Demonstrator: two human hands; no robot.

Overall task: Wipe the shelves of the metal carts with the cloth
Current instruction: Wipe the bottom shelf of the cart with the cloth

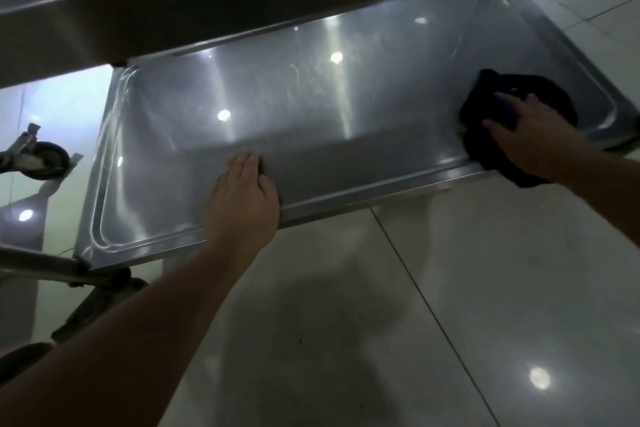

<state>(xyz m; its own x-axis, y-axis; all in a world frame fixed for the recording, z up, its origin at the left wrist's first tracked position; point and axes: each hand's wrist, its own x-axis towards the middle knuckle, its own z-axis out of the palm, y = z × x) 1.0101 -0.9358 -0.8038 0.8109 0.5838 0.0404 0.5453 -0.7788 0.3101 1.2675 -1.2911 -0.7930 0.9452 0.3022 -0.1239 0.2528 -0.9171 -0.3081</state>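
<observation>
Right hand: right hand [530,139] presses the crumpled black cloth [498,125], fingers spread.
Cloth: right end of the shiny steel lower cart shelf [277,121], overhanging the near rim.
Left hand: left hand [244,198] flat on that rim, grasping nothing.

A dark cloth [491,135] is lying bunched at the right end of the cart's lower shelf [277,121], draping over the near rim. The steel shelf is gleaming, reflecting ceiling lights.
</observation>
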